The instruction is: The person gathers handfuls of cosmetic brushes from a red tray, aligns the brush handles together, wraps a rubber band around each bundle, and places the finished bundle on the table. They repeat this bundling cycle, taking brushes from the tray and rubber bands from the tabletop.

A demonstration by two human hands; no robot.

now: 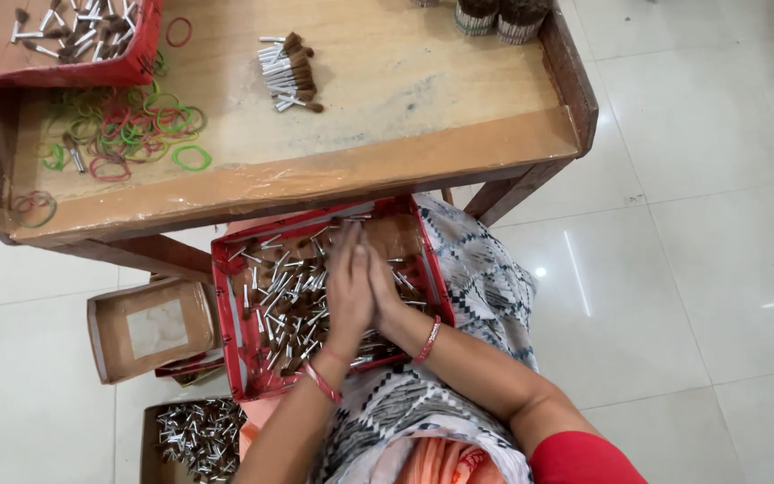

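Both hands, left hand (348, 296) and right hand (383, 289), lie flat with fingers extended side by side, palms down on loose silver-stemmed, brown-tipped sticks (290, 300) filling a shallow red cardboard tray (236, 358) on the lap. Beside it sits one empty brown cardboard box (152, 328); another brown box of sticks (192, 437) lies below. On the wooden table (387, 152): scattered coloured rubber bands (127, 125), one loose bundle (290, 73), a second red tray (55, 40).
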